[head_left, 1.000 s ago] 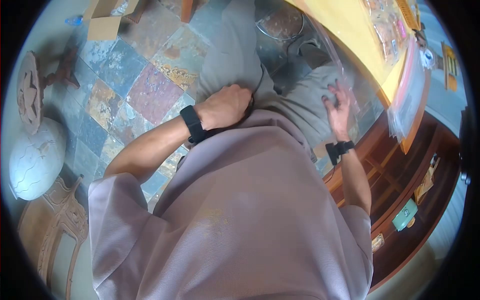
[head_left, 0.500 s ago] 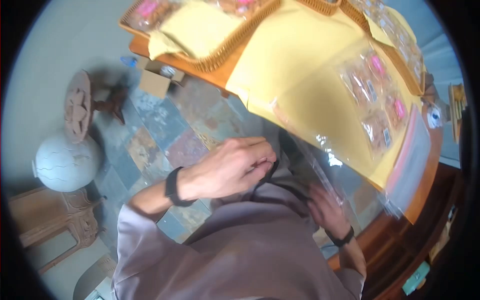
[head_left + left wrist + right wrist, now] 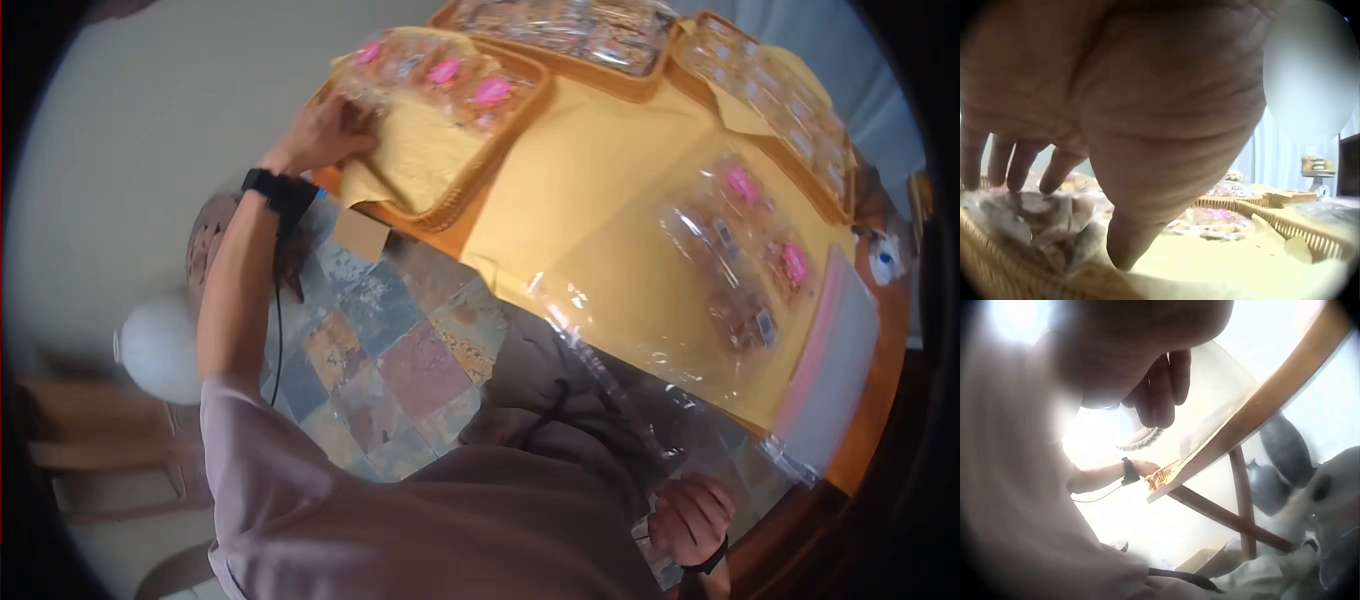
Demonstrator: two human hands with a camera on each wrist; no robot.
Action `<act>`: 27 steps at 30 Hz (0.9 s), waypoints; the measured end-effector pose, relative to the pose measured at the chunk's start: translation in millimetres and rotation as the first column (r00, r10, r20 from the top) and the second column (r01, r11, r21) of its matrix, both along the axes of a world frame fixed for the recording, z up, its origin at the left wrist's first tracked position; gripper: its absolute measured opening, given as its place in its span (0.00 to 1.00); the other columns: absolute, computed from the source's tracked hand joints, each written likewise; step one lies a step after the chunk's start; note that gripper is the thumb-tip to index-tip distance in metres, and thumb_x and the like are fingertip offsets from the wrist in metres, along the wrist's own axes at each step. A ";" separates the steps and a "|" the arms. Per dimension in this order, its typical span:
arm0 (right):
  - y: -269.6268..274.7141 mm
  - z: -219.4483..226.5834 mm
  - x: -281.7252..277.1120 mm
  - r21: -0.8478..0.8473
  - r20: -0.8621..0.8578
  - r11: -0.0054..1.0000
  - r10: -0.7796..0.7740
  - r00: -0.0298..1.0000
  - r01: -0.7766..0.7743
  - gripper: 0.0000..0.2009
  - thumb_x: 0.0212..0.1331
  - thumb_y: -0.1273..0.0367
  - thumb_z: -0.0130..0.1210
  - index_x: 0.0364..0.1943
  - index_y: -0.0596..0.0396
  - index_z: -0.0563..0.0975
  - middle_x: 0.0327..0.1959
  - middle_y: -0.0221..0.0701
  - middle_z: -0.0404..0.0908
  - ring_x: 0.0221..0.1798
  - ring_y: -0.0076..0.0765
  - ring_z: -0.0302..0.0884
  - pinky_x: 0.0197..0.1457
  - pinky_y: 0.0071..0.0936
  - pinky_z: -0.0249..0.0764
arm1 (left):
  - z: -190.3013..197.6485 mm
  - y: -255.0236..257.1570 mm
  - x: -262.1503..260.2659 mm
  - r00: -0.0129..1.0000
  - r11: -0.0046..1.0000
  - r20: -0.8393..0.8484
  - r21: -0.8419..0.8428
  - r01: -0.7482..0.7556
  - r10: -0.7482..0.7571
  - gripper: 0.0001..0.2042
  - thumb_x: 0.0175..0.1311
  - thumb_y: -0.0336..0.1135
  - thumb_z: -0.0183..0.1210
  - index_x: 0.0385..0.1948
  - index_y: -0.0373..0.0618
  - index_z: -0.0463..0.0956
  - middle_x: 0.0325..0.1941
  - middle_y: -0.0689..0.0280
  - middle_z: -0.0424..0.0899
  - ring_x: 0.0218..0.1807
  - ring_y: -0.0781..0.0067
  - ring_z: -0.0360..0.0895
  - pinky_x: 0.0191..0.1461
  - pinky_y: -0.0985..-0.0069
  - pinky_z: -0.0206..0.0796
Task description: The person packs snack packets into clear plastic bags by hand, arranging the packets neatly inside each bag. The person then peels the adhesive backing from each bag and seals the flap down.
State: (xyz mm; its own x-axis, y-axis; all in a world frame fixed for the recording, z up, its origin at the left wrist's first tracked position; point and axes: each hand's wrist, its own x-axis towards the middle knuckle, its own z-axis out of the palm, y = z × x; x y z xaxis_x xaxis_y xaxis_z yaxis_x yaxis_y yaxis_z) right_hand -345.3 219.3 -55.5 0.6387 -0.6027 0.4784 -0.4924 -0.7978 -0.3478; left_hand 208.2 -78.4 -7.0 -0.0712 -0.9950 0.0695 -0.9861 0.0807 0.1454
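My left hand (image 3: 325, 135) reaches into the wicker tray (image 3: 445, 215) at the table's far left, above its yellow lining. In the left wrist view its fingers (image 3: 1019, 164) are spread and fairly straight over a clear pack of brown baked pieces (image 3: 1054, 219), the thumb standing well apart from them. More clear packs with pink labels (image 3: 443, 72) lie along that tray's back. My right hand (image 3: 690, 520) hangs low by my lap with loosely curled fingers, near the edge of a large clear plastic bag (image 3: 610, 390) that droops over the table's front. Nothing shows in its grasp.
Inside the large bag, packs with pink labels (image 3: 740, 185) lie on the yellow cloth (image 3: 560, 200). A stack of flat plastic bags (image 3: 825, 370) lies at the table's right corner. Other filled trays (image 3: 620, 85) stand behind. Below left are a cardboard box (image 3: 362, 235) and tiled floor.
My left hand has gone from my lap up and leftward into the wicker tray. My right hand has lowered toward the front, its fingers more curled. The view has swung up over the table.
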 end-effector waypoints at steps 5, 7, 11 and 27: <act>-2.7 5.8 -7.4 0.005 -0.070 0.997 -0.072 0.995 0.072 0.06 0.54 0.71 0.65 0.34 0.58 0.82 0.34 0.37 0.87 0.38 0.37 0.87 0.46 0.36 0.86 | -12.3 -5.7 5.6 0.997 1.000 -0.080 -0.023 -0.021 0.019 0.23 0.54 0.34 0.70 0.51 0.38 0.75 0.45 0.50 0.85 0.46 0.52 0.84 0.48 0.60 0.76; -9.5 8.3 -7.9 -0.014 -0.065 0.997 -0.081 0.995 0.081 0.07 0.54 0.71 0.66 0.34 0.58 0.83 0.34 0.37 0.87 0.37 0.37 0.87 0.46 0.36 0.86 | -6.2 1.1 1.8 0.986 0.997 -0.164 -0.082 -0.005 -0.008 0.23 0.53 0.31 0.70 0.52 0.36 0.76 0.43 0.53 0.86 0.46 0.58 0.84 0.49 0.62 0.76; -12.9 2.8 -8.9 -0.077 0.006 0.994 -0.078 0.997 0.078 0.08 0.53 0.71 0.68 0.35 0.59 0.82 0.34 0.37 0.87 0.37 0.37 0.87 0.47 0.36 0.87 | 19.2 -5.0 22.7 0.985 0.992 -0.125 0.068 -0.108 0.116 0.18 0.63 0.34 0.63 0.51 0.32 0.78 0.39 0.59 0.86 0.42 0.70 0.83 0.48 0.73 0.75; -38.6 -0.3 1.1 -0.008 0.432 0.963 -0.240 0.869 0.270 0.08 0.52 0.77 0.64 0.37 0.64 0.83 0.32 0.37 0.88 0.30 0.40 0.85 0.41 0.37 0.85 | 22.9 20.3 -283.8 0.415 0.810 -0.909 0.266 0.523 0.031 0.14 0.73 0.35 0.61 0.53 0.37 0.80 0.46 0.67 0.86 0.45 0.79 0.81 0.51 0.80 0.74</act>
State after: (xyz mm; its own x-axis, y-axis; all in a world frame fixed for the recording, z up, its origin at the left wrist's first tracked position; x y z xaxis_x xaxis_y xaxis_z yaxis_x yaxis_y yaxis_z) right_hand -344.1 180.8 -55.8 0.1943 -0.6745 0.7122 -0.4998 -0.6928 -0.5198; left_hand -75.6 -58.1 15.9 -0.4984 -0.8485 -0.1778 -0.2586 -0.0503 0.9647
